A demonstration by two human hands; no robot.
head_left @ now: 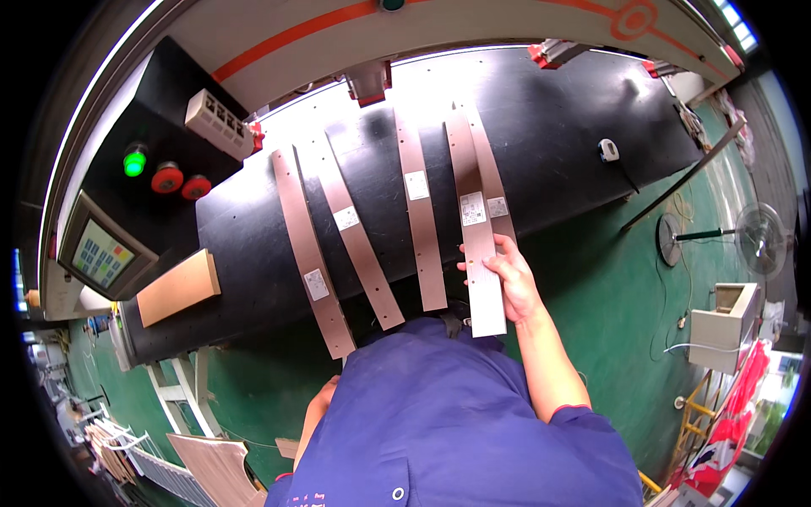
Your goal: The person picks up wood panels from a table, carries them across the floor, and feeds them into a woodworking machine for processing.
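Note:
My right hand is closed around the near part of a long brown panel strip, thumb on top, fingers under its edge. A white label is stuck on its face, and its near end rises toward me. Partly behind it lies another labelled strip. To the left, three more strips rest on the black table: a middle one, one further left and the leftmost. My left hand is low beside my body, near the leftmost strip's near end. Its fingers are mostly hidden.
A tape measure lies on the black table at the right. At the left are a tan block, a control screen and red buttons. A machine beam spans the back. A fan stands right.

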